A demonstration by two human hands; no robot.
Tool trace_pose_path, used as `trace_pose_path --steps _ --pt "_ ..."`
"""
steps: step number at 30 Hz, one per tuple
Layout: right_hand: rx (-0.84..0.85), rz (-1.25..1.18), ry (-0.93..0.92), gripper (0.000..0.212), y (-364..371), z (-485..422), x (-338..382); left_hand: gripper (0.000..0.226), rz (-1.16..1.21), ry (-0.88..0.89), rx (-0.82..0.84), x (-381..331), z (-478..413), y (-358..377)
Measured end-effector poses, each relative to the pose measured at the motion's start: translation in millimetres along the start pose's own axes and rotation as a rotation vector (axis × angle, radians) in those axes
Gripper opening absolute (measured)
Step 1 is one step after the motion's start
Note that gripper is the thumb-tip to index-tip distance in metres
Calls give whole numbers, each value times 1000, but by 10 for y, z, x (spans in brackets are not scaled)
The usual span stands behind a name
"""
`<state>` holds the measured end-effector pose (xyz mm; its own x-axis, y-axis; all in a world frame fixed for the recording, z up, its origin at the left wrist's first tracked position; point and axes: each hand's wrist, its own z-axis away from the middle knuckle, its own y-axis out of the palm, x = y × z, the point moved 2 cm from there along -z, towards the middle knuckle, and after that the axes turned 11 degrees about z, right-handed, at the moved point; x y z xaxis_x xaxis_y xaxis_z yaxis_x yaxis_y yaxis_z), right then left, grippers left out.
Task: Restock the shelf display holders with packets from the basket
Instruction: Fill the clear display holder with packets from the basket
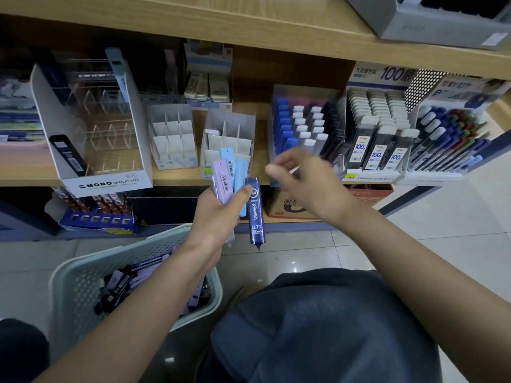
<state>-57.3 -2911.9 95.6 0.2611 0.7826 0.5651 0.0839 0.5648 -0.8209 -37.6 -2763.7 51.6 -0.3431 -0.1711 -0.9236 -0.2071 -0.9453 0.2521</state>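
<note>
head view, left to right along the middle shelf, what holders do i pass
MONO graph MG box, white divider holder, second white divider holder, clear holder of capped tubes, 100 refill display, pen display

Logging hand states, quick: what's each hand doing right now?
Left hand: holding a bunch of packets.
Right hand: blurred, cannot tell.
</note>
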Motion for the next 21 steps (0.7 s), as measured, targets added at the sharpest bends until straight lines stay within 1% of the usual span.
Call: trace_pose_path --steps 1,2,3,5,8,9,10,11,14,15,16,18,21 --pt "133 -81 11 21 56 38 54 9 2 6 1 -16 8 24" --pt "218 -154 10 19 97 69 87 9 4 11 6 -21 10 39" --pt "256 -204 2 15 113 91 110 8 2 7 6 -31 17 55" --pt "267 -241 0 13 99 111 109 12 -2 -10 11 -16 24 68" --pt "270 -233 24 14 36 130 37 8 -1 -20 34 22 39 104" --pt "247 -223 34 13 0 139 3 8 -3 -16 37 31 45 124" --pt "183 -200 39 13 -52 139 -52 8 -5 -8 38 42 43 139" --pt "80 -156 33 14 -130 135 -116 9 -9 -3 37 50 40 154" --pt "-309 17 5 16 -439 123 -311 8 -26 -2 22 98 34 169" --pt "-401 43 13 15 -534 119 -371 8 -31 -5 16 115 35 174" --pt "-459 55 27 16 -601 107 -440 9 -34 -9 14 131 38 179" --pt "-494 94 57 16 -668 76 -561 10 -37 -22 15 143 51 197" --pt "-444 147 72 14 -643 28 -711 12 -39 -32 14 136 59 220"
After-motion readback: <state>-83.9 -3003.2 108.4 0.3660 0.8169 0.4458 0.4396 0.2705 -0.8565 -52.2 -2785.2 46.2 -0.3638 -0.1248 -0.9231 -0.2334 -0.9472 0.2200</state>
